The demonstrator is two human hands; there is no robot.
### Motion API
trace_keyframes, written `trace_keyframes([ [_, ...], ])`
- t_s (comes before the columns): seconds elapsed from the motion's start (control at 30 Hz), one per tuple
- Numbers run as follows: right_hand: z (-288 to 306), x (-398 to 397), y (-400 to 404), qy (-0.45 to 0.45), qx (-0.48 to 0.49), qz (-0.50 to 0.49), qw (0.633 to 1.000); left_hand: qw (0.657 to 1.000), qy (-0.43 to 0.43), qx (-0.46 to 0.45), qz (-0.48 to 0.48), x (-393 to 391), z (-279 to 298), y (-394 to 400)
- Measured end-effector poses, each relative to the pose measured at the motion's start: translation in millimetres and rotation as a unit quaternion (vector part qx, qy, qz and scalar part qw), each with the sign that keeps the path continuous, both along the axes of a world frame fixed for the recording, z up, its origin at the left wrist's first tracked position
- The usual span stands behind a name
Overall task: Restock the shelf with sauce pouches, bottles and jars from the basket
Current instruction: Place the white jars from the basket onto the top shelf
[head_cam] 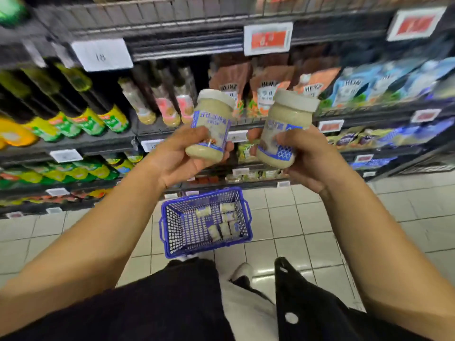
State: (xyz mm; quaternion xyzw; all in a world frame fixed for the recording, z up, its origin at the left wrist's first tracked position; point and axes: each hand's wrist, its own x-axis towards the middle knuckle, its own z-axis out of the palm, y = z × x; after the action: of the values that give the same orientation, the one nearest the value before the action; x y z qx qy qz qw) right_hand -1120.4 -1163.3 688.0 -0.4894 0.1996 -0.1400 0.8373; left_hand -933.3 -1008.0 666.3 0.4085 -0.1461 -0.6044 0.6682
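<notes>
My left hand (pixel 182 158) grips a white-lidded jar of pale sauce (pixel 211 119) with a blue and white label, held up in front of the shelf (pixel 187 45). My right hand (pixel 305 158) grips a second jar of the same kind (pixel 285 124), tilted slightly right. Both jars hang level with the shelf row of brown Heinz pouches (pixel 266 87). On the floor below stands the blue plastic basket (pixel 172 230), with several more of these jars (pixel 222 222) lying in its right half.
Dark bottles with yellow-green labels (pixel 73 104) fill the left shelves, and slim dressing bottles (pixel 160 99) stand left of the pouches. Blue pouches (pixel 364 84) line the right side. Price tags (pixel 268 38) hang on the shelf edges. White floor tiles (pixel 320 217) surround the basket.
</notes>
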Motion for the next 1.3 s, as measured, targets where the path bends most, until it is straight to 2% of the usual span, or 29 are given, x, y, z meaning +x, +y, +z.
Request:
trace_keyframes([
  [0.1,46.3,17.4,-3.2,-0.008,-0.032,0.038,0.999,0.994,-0.102,-0.047,-0.012,20.6,50.5,-6.4],
  [0.17,76.7,31.3,-3.5,-0.02,-0.058,0.049,0.997,0.986,-0.141,-0.086,-0.017,36.1,80.2,-8.3],
  [0.33,141.9,62.1,6.6,-0.055,-0.052,0.025,0.997,0.957,-0.261,-0.121,-0.027,72.8,146.3,3.7],
  [0.43,175.0,78.9,18.8,-0.068,-0.073,0.02,0.995,0.941,-0.285,-0.18,-0.005,95.1,180.4,6.8],
  [0.57,213.1,105.0,33.9,-0.08,-0.128,0.0,0.989,0.928,-0.302,-0.216,0.015,121.8,220.4,10.2],
  [0.7,249.5,124.5,35.9,-0.096,-0.184,-0.018,0.978,0.919,-0.327,-0.212,0.06,136.7,257.5,9.9],
  [0.8,273.3,136.9,27.4,-0.132,-0.226,-0.04,0.964,0.898,-0.371,-0.228,0.066,144.3,282.6,5.6],
  [0.97,306.6,138.6,-12.6,-0.214,-0.275,0.021,0.937,0.864,-0.413,-0.258,0.127,155.9,328.0,-8.3],
  [1.1,342.5,149.0,-52.6,-0.25,-0.32,0.068,0.911,0.813,-0.485,-0.268,0.179,173.3,372.0,-30.8],
  [1.17,363.4,160.5,-66.5,-0.261,-0.331,0.072,0.904,0.799,-0.498,-0.272,0.202,188.1,393.6,-39.1],
  [1.3,401.6,188.6,-82.9,-0.254,-0.37,0.116,0.886,0.784,-0.554,-0.212,0.186,222.1,430.3,-38.9],
])
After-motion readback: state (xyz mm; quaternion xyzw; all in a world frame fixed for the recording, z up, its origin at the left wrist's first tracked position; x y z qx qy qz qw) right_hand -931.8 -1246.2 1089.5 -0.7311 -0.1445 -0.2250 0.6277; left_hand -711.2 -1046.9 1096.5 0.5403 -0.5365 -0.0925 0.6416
